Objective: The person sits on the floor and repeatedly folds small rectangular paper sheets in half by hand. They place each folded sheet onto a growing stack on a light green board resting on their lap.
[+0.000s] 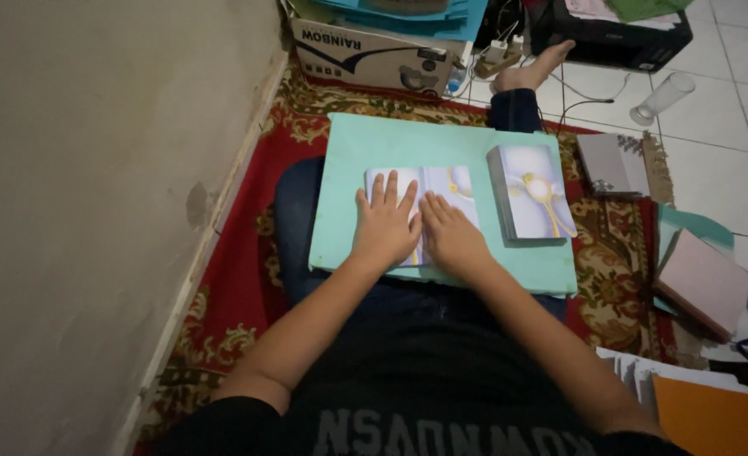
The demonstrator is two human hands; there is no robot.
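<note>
Both hands lie flat, fingers spread, holding nothing. The left hand (384,226) and the right hand (451,236) press side by side on a pale card (441,181) with gold swirls. The card lies in the middle of a green board (408,139) on the person's lap. Just to the right, on the same board, sits a stack of cards (530,192) with the same look. Under it all is a red rug (239,253). Far off stand a cardboard box (374,55) and a clear cup (663,98) on its side.
</note>
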